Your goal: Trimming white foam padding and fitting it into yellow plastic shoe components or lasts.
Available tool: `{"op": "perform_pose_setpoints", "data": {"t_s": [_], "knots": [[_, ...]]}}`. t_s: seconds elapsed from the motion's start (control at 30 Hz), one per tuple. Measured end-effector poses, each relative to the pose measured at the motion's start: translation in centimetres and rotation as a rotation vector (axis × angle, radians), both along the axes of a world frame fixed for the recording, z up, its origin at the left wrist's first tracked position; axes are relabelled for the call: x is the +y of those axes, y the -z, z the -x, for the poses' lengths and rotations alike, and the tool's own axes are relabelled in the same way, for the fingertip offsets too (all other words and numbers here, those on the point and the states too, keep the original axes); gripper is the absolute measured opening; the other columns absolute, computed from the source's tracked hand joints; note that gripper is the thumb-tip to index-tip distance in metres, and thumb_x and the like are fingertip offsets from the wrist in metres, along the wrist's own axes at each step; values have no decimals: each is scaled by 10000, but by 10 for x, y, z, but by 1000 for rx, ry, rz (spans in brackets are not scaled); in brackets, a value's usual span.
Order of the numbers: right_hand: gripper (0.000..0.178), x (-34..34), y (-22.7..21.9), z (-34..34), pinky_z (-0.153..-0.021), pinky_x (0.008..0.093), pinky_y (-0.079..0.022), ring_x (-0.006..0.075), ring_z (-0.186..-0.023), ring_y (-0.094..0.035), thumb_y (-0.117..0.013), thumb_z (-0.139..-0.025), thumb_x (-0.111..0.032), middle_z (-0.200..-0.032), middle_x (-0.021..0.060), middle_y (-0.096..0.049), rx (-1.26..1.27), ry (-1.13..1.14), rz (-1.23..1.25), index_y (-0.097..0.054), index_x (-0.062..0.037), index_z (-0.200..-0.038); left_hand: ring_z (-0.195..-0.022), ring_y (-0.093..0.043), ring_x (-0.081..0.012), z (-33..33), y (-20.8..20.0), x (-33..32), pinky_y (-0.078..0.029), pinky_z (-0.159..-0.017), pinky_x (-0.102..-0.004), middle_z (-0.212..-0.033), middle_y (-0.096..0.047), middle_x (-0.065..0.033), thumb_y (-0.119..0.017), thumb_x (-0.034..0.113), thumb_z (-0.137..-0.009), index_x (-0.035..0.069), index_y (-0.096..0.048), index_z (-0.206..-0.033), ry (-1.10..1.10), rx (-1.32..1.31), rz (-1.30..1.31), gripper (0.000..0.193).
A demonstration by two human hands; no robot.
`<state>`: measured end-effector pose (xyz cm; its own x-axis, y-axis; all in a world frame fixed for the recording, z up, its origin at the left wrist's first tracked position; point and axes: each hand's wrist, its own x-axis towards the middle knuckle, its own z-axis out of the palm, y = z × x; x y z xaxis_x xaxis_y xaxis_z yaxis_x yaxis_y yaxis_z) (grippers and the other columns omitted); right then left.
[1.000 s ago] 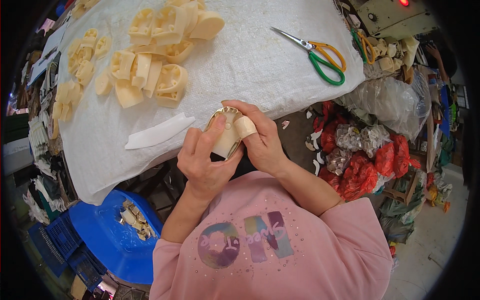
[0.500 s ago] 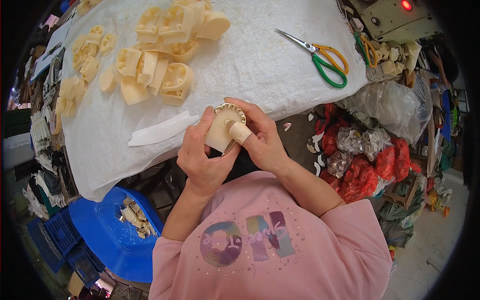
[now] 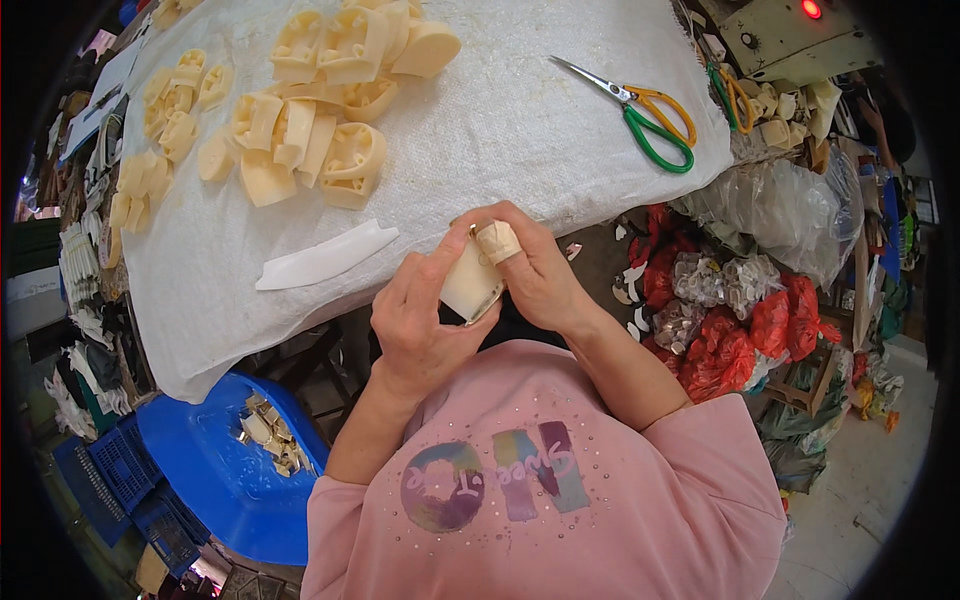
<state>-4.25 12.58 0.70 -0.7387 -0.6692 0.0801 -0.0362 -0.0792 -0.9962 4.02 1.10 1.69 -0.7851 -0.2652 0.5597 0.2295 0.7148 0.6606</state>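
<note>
Cream piece (image 3: 470,290) turned; left hand (image 3: 422,318), right hand (image 3: 538,275): grip closed round it; basin (image 3: 215,500) holds scraps (image 3: 262,430).

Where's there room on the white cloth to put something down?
Between the cream pieces and the scissors, the white cloth is bare. A smaller patch lies between those pieces and the white strip. It's crowded at upper left, where the pieces pile up.
</note>
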Motion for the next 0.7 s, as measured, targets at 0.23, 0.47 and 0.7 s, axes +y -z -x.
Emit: {"op": "perform_pose_setpoints", "data": {"t_s": [0.23,0.47,0.7], "knots": [[286,8,-11,6,-724,231,-450,91,-868,-531,-460,-962,-275,-972,25,-569,-372,-133,-80,-546,-46,-1109,-612,-572,-214,-1,5,-4,-472,-532,-299,-782,-584,-89,-792,27,-535,46,-558,-1143,-14,-37,6,652],[249,2,-3,-1,-779,280,-452,126,-858,-541,-465,-935,-166,-967,33,-582,-267,-56,42,-536,-38,-1136,-588,-547,-209,0,7,-1,-461,-514,-295,-793,-586,-92,-801,29,-539,32,-534,-1191,28,73,-1,705],[306,3,-2,-1,-741,250,-445,109,-853,-536,-452,-927,-172,-967,40,-579,-410,-39,29,-517,-33,-1191,-563,-533,-192,-2,11,-5,-442,-478,-280,-730,-550,-78,-798,24,-552,59,-630,-1058,-8,97,39,534]]}}
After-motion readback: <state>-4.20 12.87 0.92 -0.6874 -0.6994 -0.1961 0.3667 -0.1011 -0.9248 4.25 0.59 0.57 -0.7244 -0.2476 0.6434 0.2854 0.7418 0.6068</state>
